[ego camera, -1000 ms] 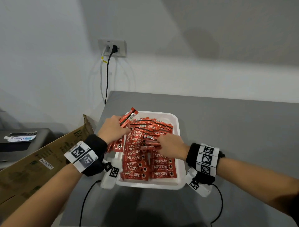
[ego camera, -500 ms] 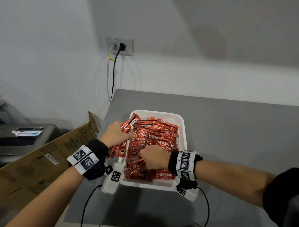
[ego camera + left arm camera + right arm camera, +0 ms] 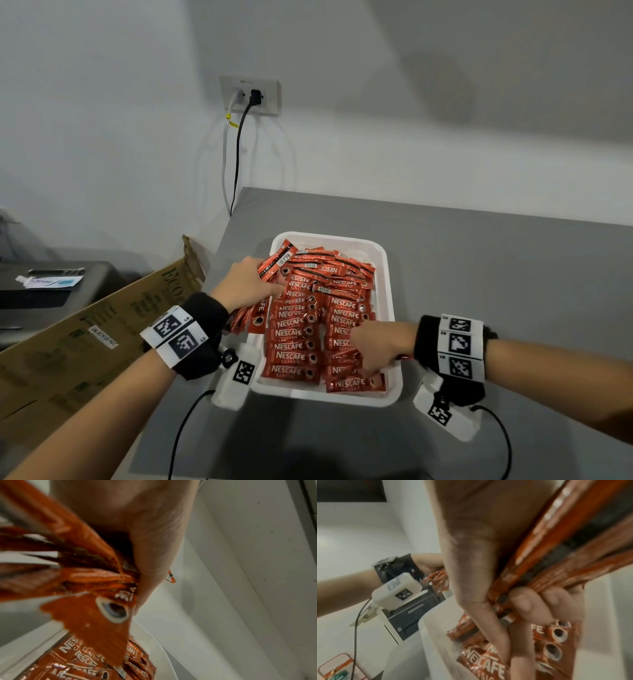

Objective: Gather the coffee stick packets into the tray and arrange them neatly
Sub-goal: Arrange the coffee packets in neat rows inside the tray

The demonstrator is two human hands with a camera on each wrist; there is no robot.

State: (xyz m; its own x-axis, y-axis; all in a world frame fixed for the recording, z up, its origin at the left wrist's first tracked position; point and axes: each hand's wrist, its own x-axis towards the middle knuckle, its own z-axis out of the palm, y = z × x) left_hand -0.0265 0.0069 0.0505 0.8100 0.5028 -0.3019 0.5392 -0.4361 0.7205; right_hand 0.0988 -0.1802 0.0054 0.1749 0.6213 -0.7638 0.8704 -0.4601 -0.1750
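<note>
- The grey bench [image 3: 479, 274] carries everything, its far edge against the white wall and its left edge by the wall corner.
- A long cardboard box [image 3: 85, 342] leans beside the left edge of the bench, off its surface.
- A dark printer [image 3: 51, 291] stands beyond the box, further left, with a white-and-blue packet lying on top.
- The white tray [image 3: 388, 274] sits near the left edge of the bench, closer to the near edge than to the far one.
- The coffee stick packets [image 3: 294, 346], red with white lettering, fill the tray: two rough columns lie flat in its near half, and a looser, crossed heap sits toward its far edge.
- The left hand [image 3: 246, 281] is at the tray's left rim, fingers curled round a fanned bunch of packets [image 3: 96, 577]; some ends stick out past the rim toward the left edge of the bench, and one packet points up toward the tray's far left corner.
- The right hand [image 3: 380, 342] is over the tray's near right corner, thumb and curled fingers [image 3: 522, 601] pinching a bundle of packets [image 3: 547, 555] edge-on above the flat ones.
- A wall socket [image 3: 250, 94] above the bench's far left corner holds a black and a white plug, their cords hanging down.
</note>
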